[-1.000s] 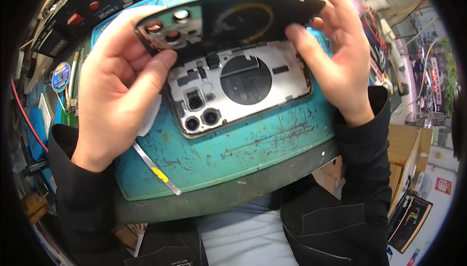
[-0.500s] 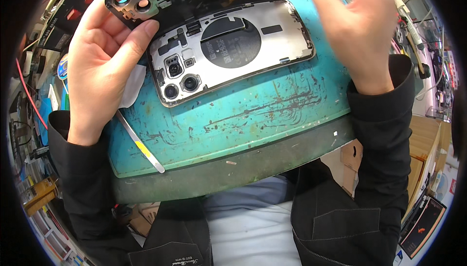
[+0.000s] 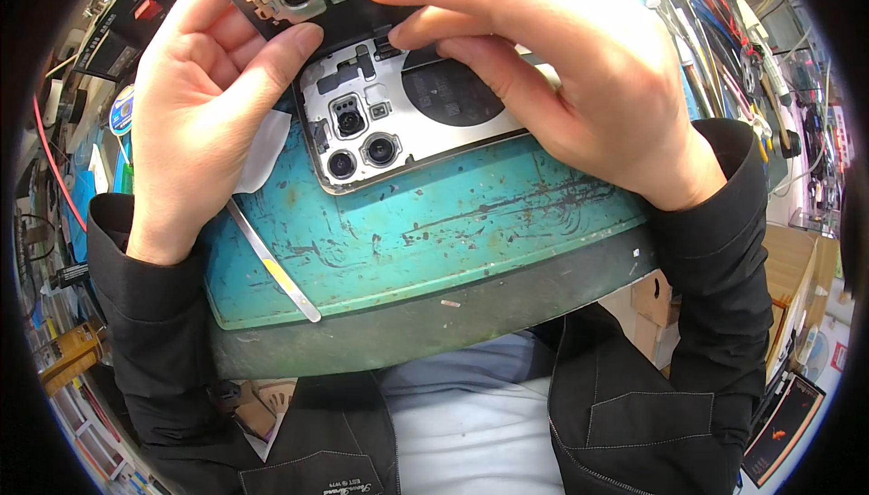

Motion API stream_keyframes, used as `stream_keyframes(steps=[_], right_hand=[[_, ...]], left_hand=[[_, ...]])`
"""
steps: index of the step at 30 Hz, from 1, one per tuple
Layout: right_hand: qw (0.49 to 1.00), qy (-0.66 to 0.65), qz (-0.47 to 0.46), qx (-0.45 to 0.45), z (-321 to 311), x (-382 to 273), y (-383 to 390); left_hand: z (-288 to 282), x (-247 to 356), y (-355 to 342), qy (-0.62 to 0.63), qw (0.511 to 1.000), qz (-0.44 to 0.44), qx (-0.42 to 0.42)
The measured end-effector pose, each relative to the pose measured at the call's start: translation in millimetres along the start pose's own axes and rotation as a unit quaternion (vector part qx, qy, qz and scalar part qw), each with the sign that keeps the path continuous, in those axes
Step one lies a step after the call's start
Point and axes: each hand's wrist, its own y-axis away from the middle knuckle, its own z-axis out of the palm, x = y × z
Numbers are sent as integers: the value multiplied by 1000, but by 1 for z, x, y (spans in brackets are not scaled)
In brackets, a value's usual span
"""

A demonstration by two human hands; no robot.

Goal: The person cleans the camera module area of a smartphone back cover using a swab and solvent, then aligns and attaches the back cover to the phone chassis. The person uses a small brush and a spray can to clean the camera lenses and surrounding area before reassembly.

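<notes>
My left hand [image 3: 213,119] grips the phone's dark back cover [image 3: 330,15] by its camera corner, thumb on the near edge. The cover stands tilted up behind the opened phone [image 3: 421,144], its ringed lens holes toward me. The phone lies inside up, with bare camera lenses [image 3: 378,148], silvery plates and a round black coil pad [image 3: 453,92] showing. My right hand [image 3: 579,79] reaches across the phone's right part and hides it. Its fingers are apart, with nothing seen between them; the fingertips are at the seam between cover and phone, and whether they touch is unclear.
The phone is on a worn teal mat [image 3: 434,242]. Metal tweezers [image 3: 276,264] lie at the mat's left, beside a white scrap of paper or cloth [image 3: 264,156]. A black box [image 3: 136,15] stands at back left. Tools and cables [image 3: 715,33] crowd the back right.
My right hand has come left and down from the far right to the seam above the phone. My left hand keeps its hold on the back cover.
</notes>
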Motion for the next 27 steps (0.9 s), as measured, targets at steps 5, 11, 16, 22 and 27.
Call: stream_keyframes(steps=[5, 11, 16, 22, 27], right_hand=[[998, 46, -19, -26, -1, -8, -11], [999, 3, -15, -41, 4, 1, -2], [977, -18, 106, -186, -9, -20, -16], [986, -25, 108, -125, -1, -21, -15], [986, -19, 110, -126, -2, -22, -17]], left_hand=[[0, -3, 2, 23, 1000, -3, 8], [1, -1, 0, 31, 1000, 4, 4], [-2, -2, 2, 23, 1000, 1, -2], [-1, -3, 3, 12, 1000, 26, -1], [-3, -7, 2, 4, 999, 38, -4]])
